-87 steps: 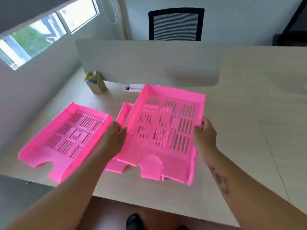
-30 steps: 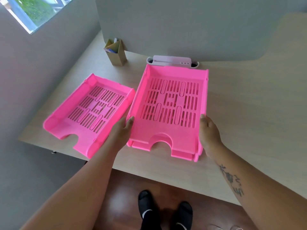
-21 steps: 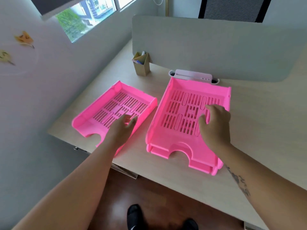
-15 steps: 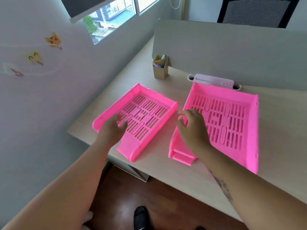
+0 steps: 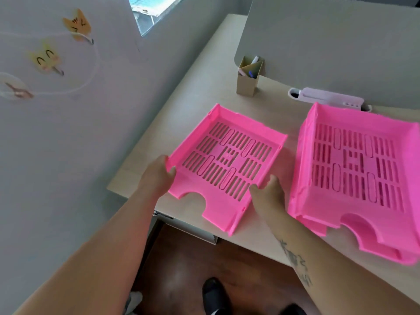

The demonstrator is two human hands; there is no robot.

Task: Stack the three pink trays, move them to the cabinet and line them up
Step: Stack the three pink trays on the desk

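The left hand [image 5: 156, 176] and right hand [image 5: 268, 194] each grip a side wall of the single pink tray [image 5: 227, 164] — it lies near the bench [image 5: 256, 226] front edge, just beside the two stacked trays [image 5: 356, 178] — apart from them.

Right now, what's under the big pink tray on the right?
A second pink tray is nested under the top tray; only its front edge and left corner show. The rest, and the desk below, is covered.
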